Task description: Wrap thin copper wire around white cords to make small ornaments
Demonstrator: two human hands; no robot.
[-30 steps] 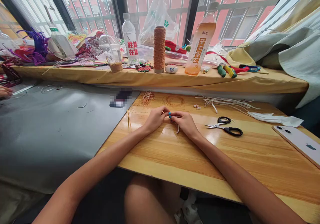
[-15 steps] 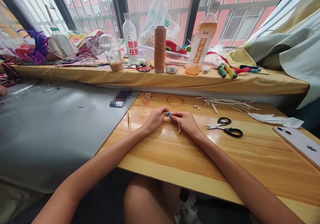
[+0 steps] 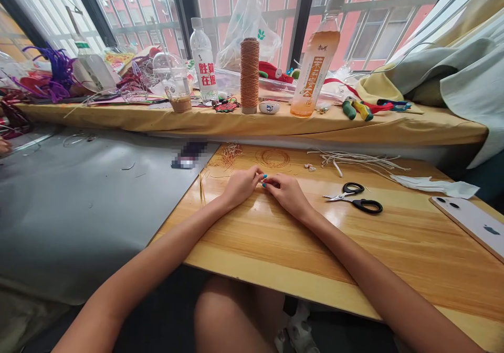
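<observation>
Above the wooden board, my left hand and my right hand meet, fingertips pinched together. A short white cord is between them, mostly covered by the fingers; its details are too small to make out. Just beyond the hands lies a loose coil of orange thread. A tangle of orange and white thread ends is past my left hand. To the right of my right hand, black-handled scissors rest with blades slightly apart.
White cords and a crumpled white cloth or tissue lie at the back right. A phone is at the right edge. On the ledge stand a brown thread spool and bottles. Another person's hand shows far left.
The white cord's end that hung below my right hand is now out of sight. My right fingers have shifted slightly left, and the view has moved a little.
</observation>
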